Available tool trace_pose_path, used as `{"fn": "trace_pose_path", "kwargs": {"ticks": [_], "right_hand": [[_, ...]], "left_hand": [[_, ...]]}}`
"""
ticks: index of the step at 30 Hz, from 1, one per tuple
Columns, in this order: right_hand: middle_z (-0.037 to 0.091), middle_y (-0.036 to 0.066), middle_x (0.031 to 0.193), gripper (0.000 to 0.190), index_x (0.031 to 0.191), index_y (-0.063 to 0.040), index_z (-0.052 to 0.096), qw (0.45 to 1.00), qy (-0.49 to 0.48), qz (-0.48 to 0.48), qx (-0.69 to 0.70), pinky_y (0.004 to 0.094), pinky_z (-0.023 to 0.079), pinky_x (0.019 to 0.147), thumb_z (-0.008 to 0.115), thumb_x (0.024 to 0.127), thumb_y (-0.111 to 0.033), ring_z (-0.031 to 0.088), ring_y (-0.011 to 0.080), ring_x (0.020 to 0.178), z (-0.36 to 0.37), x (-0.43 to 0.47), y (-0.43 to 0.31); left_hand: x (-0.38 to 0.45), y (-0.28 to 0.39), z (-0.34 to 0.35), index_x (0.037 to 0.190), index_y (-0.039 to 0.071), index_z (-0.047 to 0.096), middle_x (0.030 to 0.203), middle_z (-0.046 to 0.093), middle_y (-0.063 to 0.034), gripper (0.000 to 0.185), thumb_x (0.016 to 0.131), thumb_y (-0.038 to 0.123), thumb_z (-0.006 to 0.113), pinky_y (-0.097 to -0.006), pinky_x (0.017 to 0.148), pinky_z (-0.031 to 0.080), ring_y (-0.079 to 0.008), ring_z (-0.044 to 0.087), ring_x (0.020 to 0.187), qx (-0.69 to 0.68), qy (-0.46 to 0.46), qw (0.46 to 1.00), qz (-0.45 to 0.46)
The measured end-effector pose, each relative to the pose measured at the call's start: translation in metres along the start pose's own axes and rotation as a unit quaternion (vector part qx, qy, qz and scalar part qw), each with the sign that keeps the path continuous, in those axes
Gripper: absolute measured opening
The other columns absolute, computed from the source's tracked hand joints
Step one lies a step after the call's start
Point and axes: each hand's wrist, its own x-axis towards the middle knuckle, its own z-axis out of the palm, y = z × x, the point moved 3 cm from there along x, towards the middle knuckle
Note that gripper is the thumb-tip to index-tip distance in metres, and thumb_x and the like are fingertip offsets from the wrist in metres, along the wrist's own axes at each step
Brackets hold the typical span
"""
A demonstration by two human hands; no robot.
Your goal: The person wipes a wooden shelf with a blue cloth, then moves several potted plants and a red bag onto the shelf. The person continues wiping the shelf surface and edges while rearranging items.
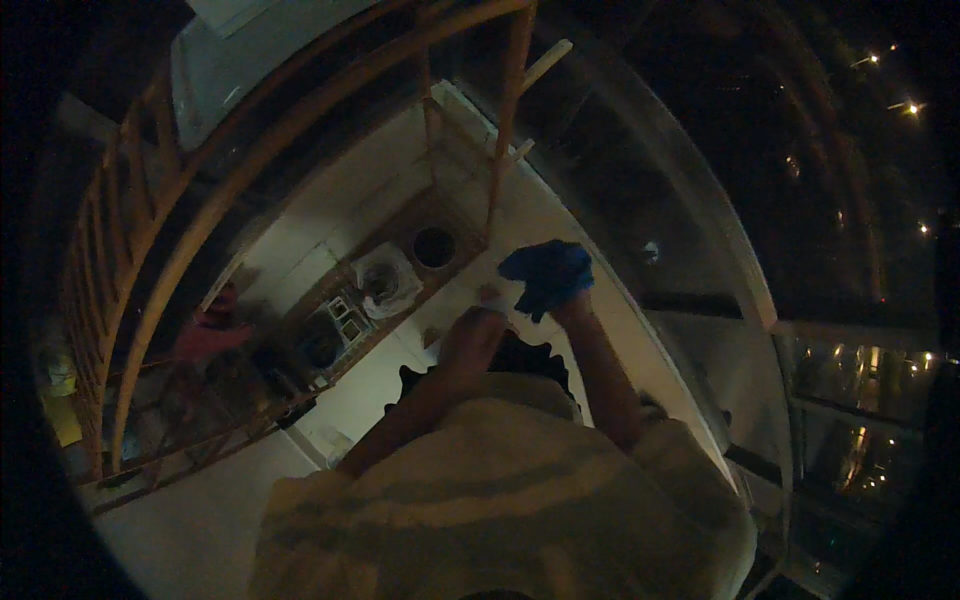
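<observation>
In dim light, my right hand [571, 306] is shut on a crumpled blue cloth [551, 271], which spreads out ahead of the fingers above a pale surface. My left hand [480, 330] is to the left of it, close in front of my chest. A small pinkish, blurred shape [489, 294] lies just beyond its fingers; whether that is a fingertip or an object held there, I cannot tell. The left fingers are too dark to make out.
A wooden shelf to the left bears a round dark pot [435, 247], a clear plastic bag [386, 281] and a white divided holder [349, 321]. Wooden rails [187, 225] curve along the far left. Dark glass with reflected lights is at the right.
</observation>
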Motion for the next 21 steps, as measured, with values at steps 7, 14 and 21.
{"fn": "trace_pose_path", "kwargs": {"ticks": [7, 14, 21], "right_hand": [[0.060, 0.016, 0.084, 0.041, 0.088, -0.006, 0.053, 0.995, 0.047, 0.084, 0.002, 0.0400, 0.051, 0.055, 0.054, 0.083, -0.047, 0.061, 0.0304, 0.075, -0.082, 0.159, 0.009], [0.060, 0.012, 0.082, 0.032, 0.090, -0.008, 0.055, 0.973, 0.126, 0.065, -0.180, 0.0373, 0.049, 0.055, 0.053, 0.085, -0.040, 0.061, 0.0262, 0.074, -0.100, 0.292, 0.085], [0.059, 0.005, 0.081, 0.018, 0.093, -0.012, 0.057, 0.589, 0.076, -0.107, -0.797, 0.0365, 0.046, 0.057, 0.049, 0.087, -0.028, 0.058, 0.0183, 0.070, -0.105, 0.294, 0.091]], "left_hand": [[-0.001, -0.067, -0.011, 0.099, 0.002, 0.059, 0.098, 0.060, -0.0165, 0.018, 0.086, 0.014, 0.054, -0.0378, 0.082, 0.046, -0.0300, 0.058, 0.094, -0.001, 0.168, 0.979, -0.118], [0.023, -0.076, 0.011, 0.101, 0.002, 0.061, 0.103, 0.061, -0.0157, 0.021, 0.087, 0.015, 0.055, -0.0341, 0.082, 0.047, -0.0270, 0.060, 0.093, -0.067, 0.270, 0.934, -0.226], [0.029, -0.070, 0.030, 0.101, 0.002, 0.061, 0.097, 0.063, -0.0140, 0.021, 0.087, 0.015, 0.055, -0.0331, 0.079, 0.048, -0.0251, 0.062, 0.089, -0.087, 0.333, 0.898, -0.275]]}}
